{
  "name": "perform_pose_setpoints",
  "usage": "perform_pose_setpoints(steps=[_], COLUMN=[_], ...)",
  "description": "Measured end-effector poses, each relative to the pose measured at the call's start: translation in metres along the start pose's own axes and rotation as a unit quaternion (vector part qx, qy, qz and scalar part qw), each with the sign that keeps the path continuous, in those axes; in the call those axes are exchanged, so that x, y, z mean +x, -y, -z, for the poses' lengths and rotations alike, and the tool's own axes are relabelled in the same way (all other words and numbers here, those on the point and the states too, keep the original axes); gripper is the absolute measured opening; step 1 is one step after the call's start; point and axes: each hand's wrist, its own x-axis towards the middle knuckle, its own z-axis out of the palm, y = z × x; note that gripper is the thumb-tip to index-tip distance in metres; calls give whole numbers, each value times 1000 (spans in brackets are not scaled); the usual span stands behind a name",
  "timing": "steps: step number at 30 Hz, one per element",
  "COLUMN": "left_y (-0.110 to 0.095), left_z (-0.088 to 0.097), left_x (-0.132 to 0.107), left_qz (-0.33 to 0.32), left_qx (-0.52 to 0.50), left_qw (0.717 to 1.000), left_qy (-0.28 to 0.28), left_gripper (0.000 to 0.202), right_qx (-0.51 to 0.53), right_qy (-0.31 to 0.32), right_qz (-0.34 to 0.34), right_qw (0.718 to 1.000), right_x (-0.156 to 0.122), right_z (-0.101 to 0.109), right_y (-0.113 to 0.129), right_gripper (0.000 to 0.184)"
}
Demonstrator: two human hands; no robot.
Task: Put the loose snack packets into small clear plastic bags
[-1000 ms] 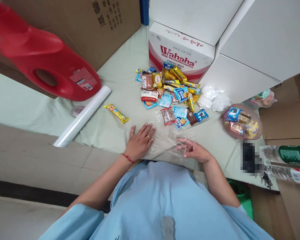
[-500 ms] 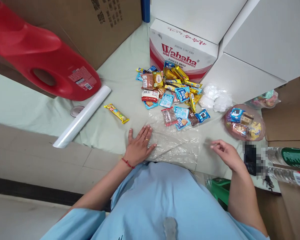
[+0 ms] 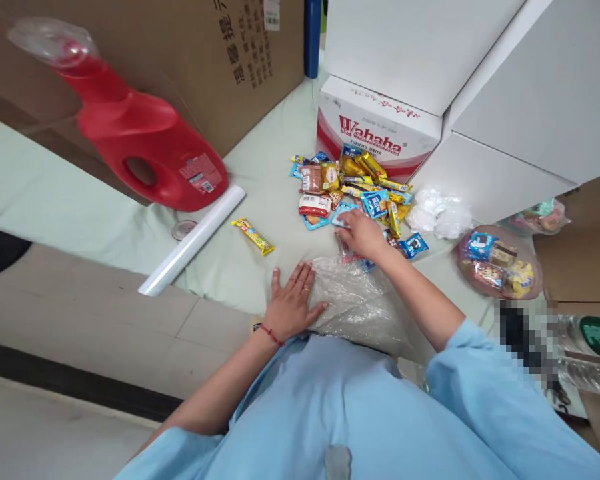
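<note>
My left hand (image 3: 291, 300) lies flat with spread fingers on a sheet of clear plastic film (image 3: 360, 300) at the table's front edge. Over the film's right part reaches my right arm. My right hand (image 3: 364, 235) is at the near side of a heap of wrapped snacks, its slightly bent fingers at a light blue snack packet (image 3: 345, 215). Under the palm, a brown and red packet is mostly hidden. A blue packet (image 3: 414, 245) lies just right of the wrist. Apart from the heap, a yellow snack bar (image 3: 253, 236) rests left of my hands.
On the left stand a red jug (image 3: 150, 147) and a white roll (image 3: 193, 240). A Wahaha carton (image 3: 380, 127) backs the heap. Crumpled clear plastic (image 3: 440, 212) and a wrapped plate of snacks (image 3: 500, 263) lie to the right, with plastic bottles (image 3: 587, 333) beyond.
My right hand has moved left and forward from the bare table on the right to the snack heap. My left hand stays on the film. The whole view has shifted slightly.
</note>
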Motion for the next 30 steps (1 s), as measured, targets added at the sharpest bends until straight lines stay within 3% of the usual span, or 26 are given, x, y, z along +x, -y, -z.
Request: perform_pose_setpoints(steps=[4,7,10,12,15,20,24,30], left_y=[3,5,5,4,1,0,1,-3], left_z=[2,3,2,1,0,-1,-1,-1], left_x=[0,0,1,2,3,3,3,5], left_qz=[0,1,15,25,29,32,28,33], left_qx=[-15,-29,-41,-48,-56,-58,-51,-28], left_qw=[1000,1000,999,998,997,997,997,999], left_qy=[-3,-3,-12,-24,-39,-44,-41,-32], left_gripper=[77,62,53,52,56,59,62,64], right_qx=[-57,-64,-27,45,181,237,199,43], right_qy=[6,28,4,-45,-93,59,123,48], right_qz=[-9,-39,-39,-5,39,144,155,9], right_qw=[998,997,999,998,978,959,960,998], right_x=[61,83,83,67,17,-91,-139,-142], right_z=[-22,-33,-31,-20,6,37,21,-23], right_y=[28,33,26,17,5,-13,-21,-6], right_gripper=[66,60,46,44,46,41,36,44])
